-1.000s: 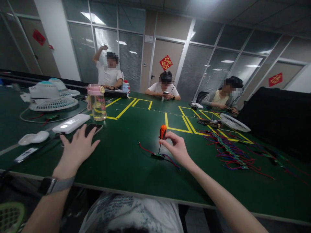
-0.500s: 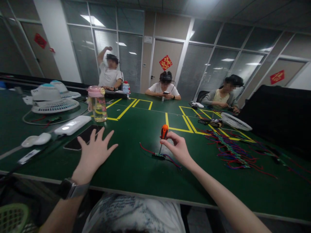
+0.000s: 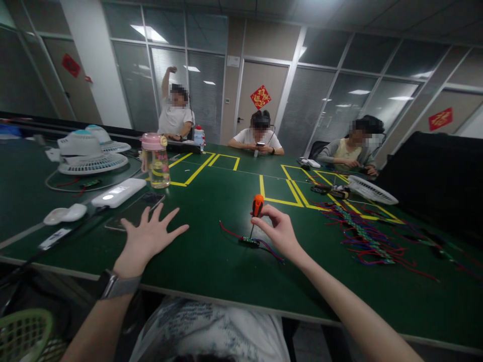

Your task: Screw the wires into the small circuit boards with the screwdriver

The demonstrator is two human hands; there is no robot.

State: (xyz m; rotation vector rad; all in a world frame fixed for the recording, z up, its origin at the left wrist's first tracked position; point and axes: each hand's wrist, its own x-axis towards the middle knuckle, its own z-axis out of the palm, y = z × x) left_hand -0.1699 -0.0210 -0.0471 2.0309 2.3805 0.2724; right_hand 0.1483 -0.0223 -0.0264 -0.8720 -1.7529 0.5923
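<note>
Head view: right hand (image 3: 279,232) pinches the orange-handled screwdriver (image 3: 256,211) upright, tip down on a small circuit board (image 3: 249,242) with red and blue wires, near the counter's (image 3: 211,261) front edge, likely to bear on a screw. Left hand (image 3: 149,237) is spread flat, holding nothing, just beside a dark phone (image 3: 136,211). Pink-lidded bottle (image 3: 155,161) stands farther back.

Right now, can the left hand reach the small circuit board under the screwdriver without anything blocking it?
Probably yes. The left hand lies open on the table, and only bare green surface separates it from the circuit board. The right hand holds the screwdriver upright on the board.
</note>
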